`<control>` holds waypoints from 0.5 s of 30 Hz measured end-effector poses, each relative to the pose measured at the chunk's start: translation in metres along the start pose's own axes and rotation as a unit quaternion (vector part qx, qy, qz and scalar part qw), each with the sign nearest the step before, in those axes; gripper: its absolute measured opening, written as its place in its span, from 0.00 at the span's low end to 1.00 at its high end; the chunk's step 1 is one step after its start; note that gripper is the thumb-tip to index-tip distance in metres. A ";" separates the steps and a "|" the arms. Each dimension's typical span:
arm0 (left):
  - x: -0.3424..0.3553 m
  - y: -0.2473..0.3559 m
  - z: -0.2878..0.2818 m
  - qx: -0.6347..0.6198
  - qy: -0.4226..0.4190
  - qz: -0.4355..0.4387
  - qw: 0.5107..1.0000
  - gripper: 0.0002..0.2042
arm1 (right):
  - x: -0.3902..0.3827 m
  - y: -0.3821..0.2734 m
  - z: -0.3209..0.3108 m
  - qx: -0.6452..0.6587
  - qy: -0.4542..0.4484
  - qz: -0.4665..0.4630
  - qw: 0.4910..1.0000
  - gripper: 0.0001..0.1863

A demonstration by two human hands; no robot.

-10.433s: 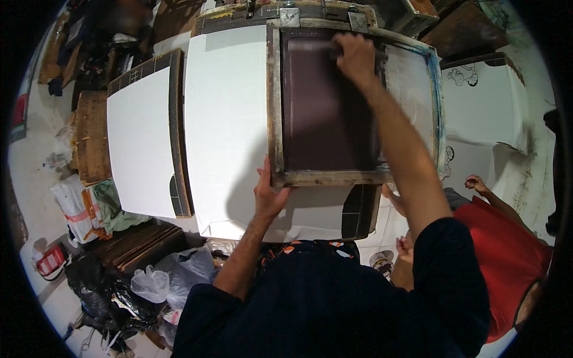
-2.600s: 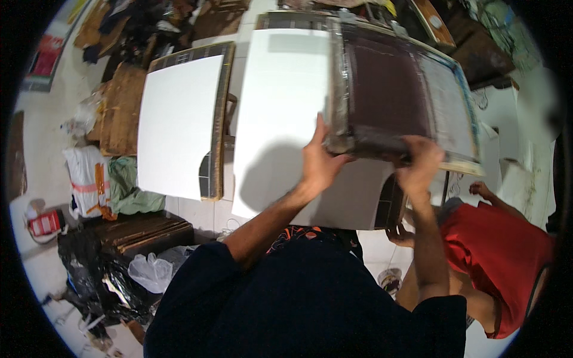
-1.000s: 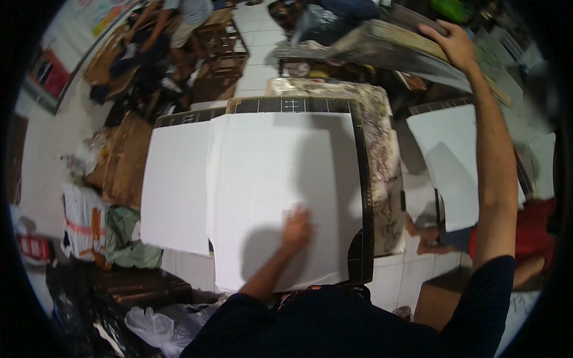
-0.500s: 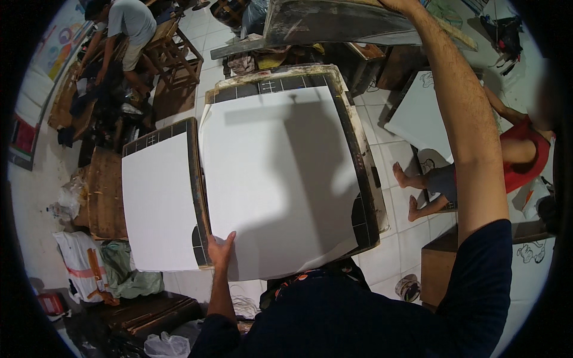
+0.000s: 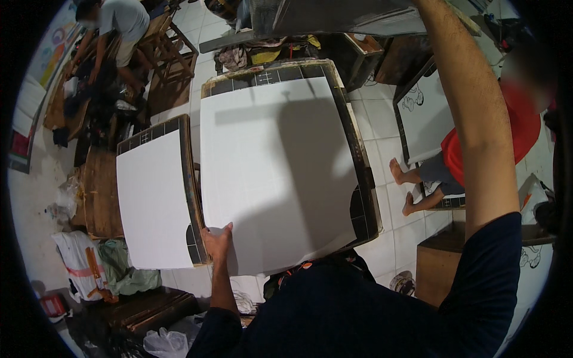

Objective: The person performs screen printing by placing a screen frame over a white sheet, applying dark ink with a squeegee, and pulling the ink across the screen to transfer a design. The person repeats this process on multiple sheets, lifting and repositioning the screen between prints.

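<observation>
A large white sheet (image 5: 245, 161) covers a dark board with grid lines (image 5: 358, 224) in front of me. At the lower left corner of this board is my left hand (image 5: 217, 240), its thumb spread over the sheet and its fingers along the gap beside a smaller board. That smaller board (image 5: 186, 128) carries its own white sheet (image 5: 155, 203). My right forearm (image 5: 471, 113) reaches up and forward to a big dark framed panel (image 5: 340, 17) raised at the far side. The right hand itself is cut off by the top edge.
At the right a person in red (image 5: 525, 119) sits on the floor beside a board with line drawings (image 5: 421, 113). Another person (image 5: 122, 27) bends over a cluttered bench at the far left. A wooden box (image 5: 439, 271) stands near my right side; bags (image 5: 128, 268) lie at left.
The raised panel and the boards sit slightly higher and further left in view. My right hand has passed out at the top edge. The person in red has shifted posture.
</observation>
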State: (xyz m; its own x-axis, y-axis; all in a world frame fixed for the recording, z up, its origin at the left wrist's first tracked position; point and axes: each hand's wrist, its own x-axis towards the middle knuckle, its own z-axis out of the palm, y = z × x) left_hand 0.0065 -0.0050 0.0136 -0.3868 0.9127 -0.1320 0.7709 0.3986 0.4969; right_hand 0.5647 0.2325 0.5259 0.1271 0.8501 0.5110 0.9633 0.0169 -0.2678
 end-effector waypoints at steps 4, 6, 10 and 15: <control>0.005 -0.005 0.014 -0.053 -0.040 -0.077 0.995 0.52 | 0.000 -0.003 -0.004 -0.008 0.010 -0.011 1.000 0.43; 0.007 -0.010 0.017 -0.046 -0.026 -0.054 0.997 0.53 | -0.005 -0.006 -0.004 -0.028 -0.002 0.027 0.999 0.42; 0.014 0.008 0.012 -0.010 -0.048 -0.085 0.995 0.54 | -0.037 -0.006 0.006 -0.062 0.034 0.043 0.997 0.39; -0.003 0.176 -0.015 -0.238 -0.015 0.205 0.949 0.40 | -0.126 0.008 0.041 -0.114 0.051 -0.003 0.992 0.50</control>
State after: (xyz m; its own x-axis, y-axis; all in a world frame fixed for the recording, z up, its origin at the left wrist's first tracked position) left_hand 0.1356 0.0613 0.1146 -0.0836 0.9871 0.1366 0.5344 -0.0713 0.8422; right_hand 0.5471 0.1467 0.4260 0.1334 0.7928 0.5947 0.9911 -0.1078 -0.0786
